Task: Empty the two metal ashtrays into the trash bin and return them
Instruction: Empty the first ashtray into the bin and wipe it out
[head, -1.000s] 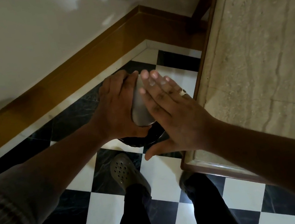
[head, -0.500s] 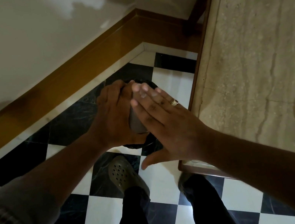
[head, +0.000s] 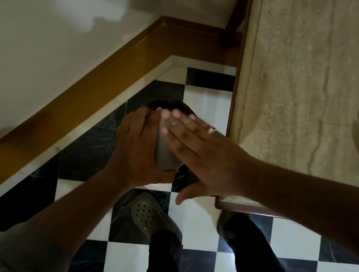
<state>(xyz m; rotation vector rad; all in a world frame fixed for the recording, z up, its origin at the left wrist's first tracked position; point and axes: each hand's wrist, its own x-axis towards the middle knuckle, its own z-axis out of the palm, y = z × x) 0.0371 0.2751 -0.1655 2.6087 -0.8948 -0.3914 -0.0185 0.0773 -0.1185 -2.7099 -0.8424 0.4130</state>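
No text, label, brand, number or sign can be read anywhere in the view.

place: indoor room corner, likely home or hotel | floor (head: 121, 259): black-white checker tiles | skirting (head: 86, 96): wood, 11 o'clock | wall (head: 29, 54): cream | counter (head: 314, 54): beige marble, wood-edged, 2 o'clock
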